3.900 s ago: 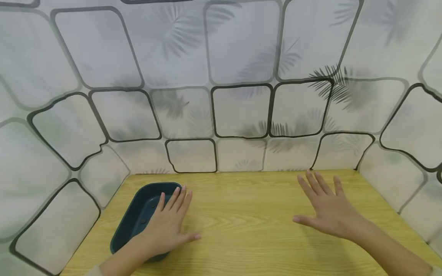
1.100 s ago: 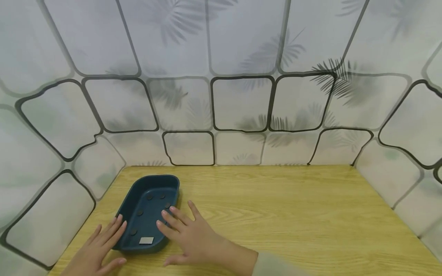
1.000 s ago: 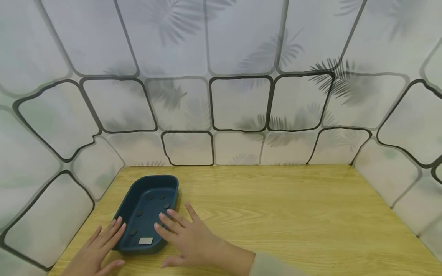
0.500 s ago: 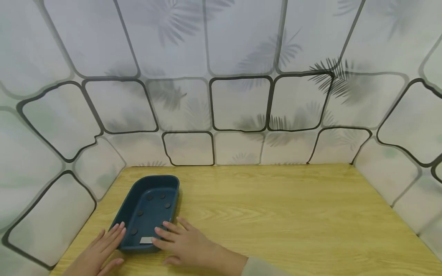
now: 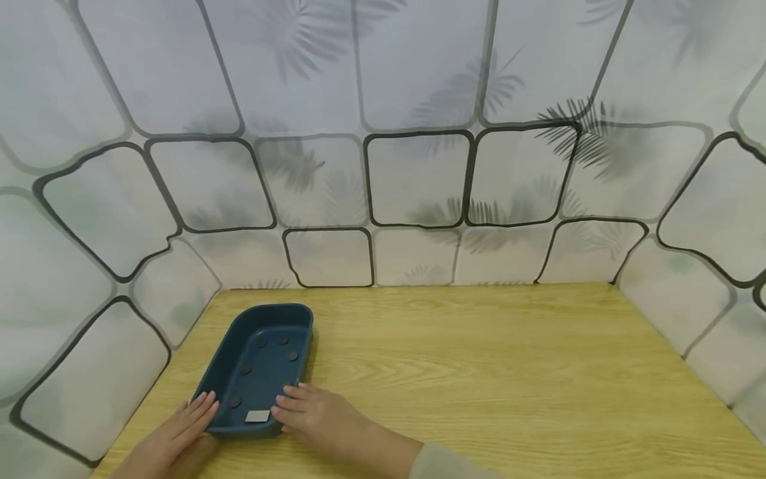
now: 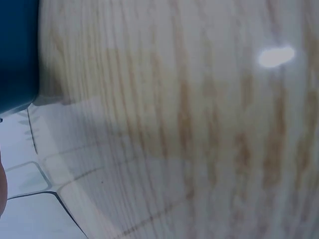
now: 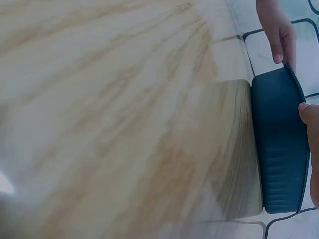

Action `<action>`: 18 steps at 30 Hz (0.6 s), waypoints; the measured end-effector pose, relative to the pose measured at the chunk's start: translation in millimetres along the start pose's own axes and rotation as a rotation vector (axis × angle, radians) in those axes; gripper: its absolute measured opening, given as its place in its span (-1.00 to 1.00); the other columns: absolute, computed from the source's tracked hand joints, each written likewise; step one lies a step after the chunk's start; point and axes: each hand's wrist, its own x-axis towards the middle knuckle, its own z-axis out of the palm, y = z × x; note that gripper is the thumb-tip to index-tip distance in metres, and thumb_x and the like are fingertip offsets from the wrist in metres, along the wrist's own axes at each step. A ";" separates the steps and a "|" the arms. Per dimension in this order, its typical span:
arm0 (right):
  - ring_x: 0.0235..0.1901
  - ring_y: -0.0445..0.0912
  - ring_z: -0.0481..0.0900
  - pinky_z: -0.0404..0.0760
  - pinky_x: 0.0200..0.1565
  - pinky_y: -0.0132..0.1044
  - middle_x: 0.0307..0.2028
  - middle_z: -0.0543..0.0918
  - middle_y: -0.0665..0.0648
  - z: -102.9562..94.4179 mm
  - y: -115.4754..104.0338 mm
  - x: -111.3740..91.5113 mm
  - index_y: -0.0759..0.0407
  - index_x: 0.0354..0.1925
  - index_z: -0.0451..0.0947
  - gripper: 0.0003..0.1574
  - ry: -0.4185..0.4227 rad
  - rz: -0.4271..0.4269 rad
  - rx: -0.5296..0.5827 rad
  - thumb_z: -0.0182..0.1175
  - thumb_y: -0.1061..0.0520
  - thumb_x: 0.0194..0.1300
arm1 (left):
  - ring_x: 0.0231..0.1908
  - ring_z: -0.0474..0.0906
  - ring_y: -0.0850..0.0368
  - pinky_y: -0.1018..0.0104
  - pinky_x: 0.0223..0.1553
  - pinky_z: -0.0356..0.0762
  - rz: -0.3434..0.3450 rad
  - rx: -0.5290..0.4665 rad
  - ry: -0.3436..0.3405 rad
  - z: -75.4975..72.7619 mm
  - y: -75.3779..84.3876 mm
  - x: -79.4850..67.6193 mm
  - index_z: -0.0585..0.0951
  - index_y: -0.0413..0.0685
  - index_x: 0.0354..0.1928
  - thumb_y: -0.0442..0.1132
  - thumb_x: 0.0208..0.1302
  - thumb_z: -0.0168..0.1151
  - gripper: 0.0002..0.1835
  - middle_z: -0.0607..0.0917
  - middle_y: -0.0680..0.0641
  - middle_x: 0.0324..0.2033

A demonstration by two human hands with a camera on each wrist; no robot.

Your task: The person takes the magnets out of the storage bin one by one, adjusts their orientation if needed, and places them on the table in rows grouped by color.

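A dark blue, rounded-corner plastic tray (image 5: 220,359) sits on the table at the left. A white rectangular patch (image 5: 257,416) and several dark round spots (image 5: 246,368) show on its floor. My left hand (image 5: 170,439) holds the near left corner, fingers along the rim, its thumb low at the near wall. At the near right side, my right hand (image 5: 326,419) has its fingers over the rim; its thumb is hidden in the head view. The right wrist view shows the tray's outer wall (image 7: 281,144) with both hands at its rim.
The light wood-grain table (image 5: 455,386) extends to the right of the tray. Patterned wall covering (image 5: 419,186) encloses it at the back and both sides. A bright reflection (image 6: 276,57) shows on the tabletop in the left wrist view.
The right hand came from the table's right side to the tray and then closed in on its near right rim. The left hand moved to the near left corner; its thumb drew in.
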 end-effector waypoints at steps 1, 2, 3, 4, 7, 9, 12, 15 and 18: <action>0.13 -0.22 0.51 0.37 0.21 -0.40 0.02 0.64 -0.05 1.0 0.5 1.0 -0.01 0.04 0.61 -0.64 0.038 -0.008 0.000 0.17 -0.04 0.31 | 0.45 -0.11 0.21 0.51 0.39 -0.23 -0.003 -0.009 -0.006 -1.0 0.1 -0.9 0.30 -0.36 0.30 0.21 0.35 -0.07 -0.21 0.12 -0.04 0.44; 0.10 -0.23 0.53 0.38 0.20 -0.42 -0.02 0.66 -0.06 1.7 1.0 1.9 -0.01 0.00 0.64 -0.67 0.070 -0.014 -0.003 0.20 -0.03 0.29 | 0.45 -0.10 0.20 0.51 0.39 -0.22 -0.007 -0.016 -0.011 -1.8 0.3 -1.8 0.31 -0.36 0.30 0.27 0.29 -0.03 -0.16 0.15 -0.05 0.43; 0.08 -0.24 0.54 0.38 0.19 -0.43 -0.04 0.67 -0.06 2.4 1.5 2.6 -0.01 -0.03 0.65 -0.68 0.092 -0.020 -0.002 0.22 -0.02 0.27 | 0.44 -0.08 0.20 0.51 0.39 -0.21 -0.011 -0.019 -0.004 -2.0 0.6 -2.3 0.33 -0.37 0.28 0.32 0.24 0.00 -0.10 0.18 -0.07 0.42; 0.07 -0.24 0.56 0.38 0.19 -0.44 -0.06 0.68 -0.06 3.0 2.1 3.1 -0.01 -0.05 0.66 -0.70 0.110 -0.024 -0.001 0.24 -0.01 0.26 | 0.44 -0.05 0.20 0.51 0.39 -0.17 -0.014 -0.006 0.007 -1.6 1.2 -2.4 0.35 -0.36 0.27 0.33 0.23 -0.02 -0.11 0.20 -0.07 0.41; 0.05 -0.24 0.57 0.37 0.19 -0.47 -0.08 0.69 -0.04 5.0 2.9 3.0 0.01 -0.09 0.67 -0.73 0.132 -0.020 0.044 0.26 0.05 0.23 | 0.42 0.03 0.16 0.51 0.38 -0.11 -0.019 -0.026 0.057 0.5 3.4 -2.1 0.38 -0.38 0.25 0.43 0.13 0.00 -0.01 0.26 -0.11 0.38; 0.04 -0.24 0.58 0.37 0.19 -0.46 -0.09 0.69 -0.04 5.4 3.1 2.3 0.03 -0.11 0.68 -0.75 0.141 -0.020 0.061 0.26 0.10 0.22 | 0.41 0.09 0.13 0.50 0.37 -0.06 -0.009 -0.024 0.101 3.0 5.2 -1.9 0.41 -0.39 0.22 0.42 0.15 -0.03 -0.03 0.32 -0.15 0.35; 0.02 -0.23 0.60 0.39 0.17 -0.45 -0.13 0.71 -0.03 4.8 3.6 1.1 0.05 -0.15 0.69 -0.78 0.176 -0.025 0.079 0.27 0.15 0.20 | 0.39 0.14 0.10 0.48 0.36 0.00 0.000 -0.020 0.143 5.9 7.7 -0.6 0.43 -0.40 0.19 0.36 0.21 -0.04 -0.09 0.38 -0.20 0.29; -0.02 -0.23 0.62 0.42 0.15 -0.45 -0.16 0.72 -0.04 4.2 6.0 -0.8 0.05 -0.18 0.70 -0.80 0.232 -0.063 0.023 0.29 0.13 0.19 | 0.37 0.18 0.09 0.46 0.36 0.03 0.000 -0.017 0.170 8.7 10.1 1.4 0.47 -0.41 0.16 0.27 0.29 -0.06 -0.20 0.43 -0.22 0.25; -0.05 -0.23 0.63 0.46 0.11 -0.44 -0.19 0.73 -0.05 6.4 9.9 -3.5 0.04 -0.20 0.71 -0.80 0.293 -0.112 -0.022 0.31 0.08 0.16 | 0.35 0.23 0.11 0.43 0.36 0.06 -0.010 -0.009 0.202 11.9 13.4 4.2 0.51 -0.40 0.12 0.14 0.36 -0.07 -0.32 0.49 -0.21 0.21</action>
